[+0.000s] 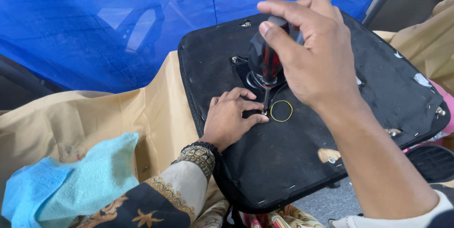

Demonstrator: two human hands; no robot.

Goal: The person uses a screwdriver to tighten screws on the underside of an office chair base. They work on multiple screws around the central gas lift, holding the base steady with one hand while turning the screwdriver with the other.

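Blue tarp behind, right hand [317, 57] gripping screwdriver [267, 65], seat underside [293, 157]

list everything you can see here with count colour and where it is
black fabric-covered seat panel: 1, black, centre right, underside up
red and black handled screwdriver: 1, upright, tip down on the panel between the hands
yellow rubber band ring: 1, yellow, flat on the panel beside the screwdriver tip
silver screws: several, near the panel's edges
tan cloth sheet: 1, tan, under and left of the panel
light blue towel: 1, lower left on the tan sheet
blue tarp: 1, blue, across the top left
left hand: 1, flat on the panel, fingertips by the screwdriver tip
right hand: 1, gripping the screwdriver handle
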